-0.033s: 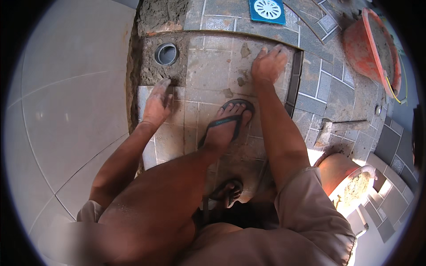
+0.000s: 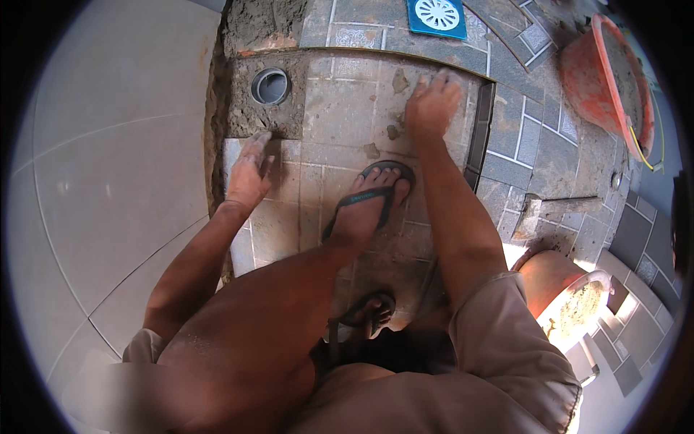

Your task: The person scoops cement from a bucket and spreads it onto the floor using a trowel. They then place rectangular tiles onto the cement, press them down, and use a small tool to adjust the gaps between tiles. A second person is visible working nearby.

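Note:
My left hand [image 2: 249,172] lies on the tiled floor by the wall. Its mortar-smeared fingers stretch to the edge between a tile [image 2: 285,152] and a bed of rough mortar [image 2: 289,119]. Set in that mortar, beyond my fingertips, is a round grey drain pipe [image 2: 271,87] with its mouth facing up. Over at the right, my right hand [image 2: 434,108] rests palm down with fingers extended on a dusty floor tile [image 2: 347,116]. Neither hand holds anything. Several mortar lumps [image 2: 393,132] stick to the tile just left of my right hand.
My sandalled foot [image 2: 376,195] stands between my arms. A blue square with a white drain grate [image 2: 437,13] lies at the far side. On the right are a red mortar bucket [image 2: 589,79], a trowel-like tool [image 2: 531,217] and another bucket [image 2: 557,286]. A pale tiled wall [image 2: 116,145] rises left.
My left hand has shifted slightly left, its fingers still at the mortar's edge. My right hand has drawn slightly left on the tile.

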### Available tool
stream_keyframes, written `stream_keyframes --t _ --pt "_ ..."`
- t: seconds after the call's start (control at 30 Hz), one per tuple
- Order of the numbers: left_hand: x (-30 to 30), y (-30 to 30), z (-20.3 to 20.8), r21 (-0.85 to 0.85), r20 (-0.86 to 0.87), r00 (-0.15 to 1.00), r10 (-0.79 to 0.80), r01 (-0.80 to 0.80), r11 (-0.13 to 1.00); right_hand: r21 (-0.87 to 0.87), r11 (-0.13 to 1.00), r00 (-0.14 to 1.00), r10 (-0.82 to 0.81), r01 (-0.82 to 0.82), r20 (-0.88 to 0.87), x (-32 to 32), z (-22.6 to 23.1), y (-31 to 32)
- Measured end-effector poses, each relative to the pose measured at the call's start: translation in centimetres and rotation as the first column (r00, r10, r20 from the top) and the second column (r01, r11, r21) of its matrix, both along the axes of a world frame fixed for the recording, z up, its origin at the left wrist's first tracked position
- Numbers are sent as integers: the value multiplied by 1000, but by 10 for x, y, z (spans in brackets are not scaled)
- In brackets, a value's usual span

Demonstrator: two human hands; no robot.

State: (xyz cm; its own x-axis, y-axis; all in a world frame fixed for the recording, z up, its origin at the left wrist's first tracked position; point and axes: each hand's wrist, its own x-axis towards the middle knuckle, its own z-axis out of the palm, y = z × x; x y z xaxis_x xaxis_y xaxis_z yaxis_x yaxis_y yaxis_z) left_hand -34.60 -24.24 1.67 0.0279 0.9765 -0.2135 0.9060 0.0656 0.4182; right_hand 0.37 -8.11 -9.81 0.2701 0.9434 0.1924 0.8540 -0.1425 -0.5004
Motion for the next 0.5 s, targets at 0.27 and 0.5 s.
stream_keyframes --t 0.27,0.5 --pt "-36 -46 11 -44 -78 990 114 -118 992 171 910 925 377 -377 34 -21 15 -5" --pt "-56 -80 7 33 -69 985 161 -159 987 -13 585 582 804 -811 -127 -7 29 -50"
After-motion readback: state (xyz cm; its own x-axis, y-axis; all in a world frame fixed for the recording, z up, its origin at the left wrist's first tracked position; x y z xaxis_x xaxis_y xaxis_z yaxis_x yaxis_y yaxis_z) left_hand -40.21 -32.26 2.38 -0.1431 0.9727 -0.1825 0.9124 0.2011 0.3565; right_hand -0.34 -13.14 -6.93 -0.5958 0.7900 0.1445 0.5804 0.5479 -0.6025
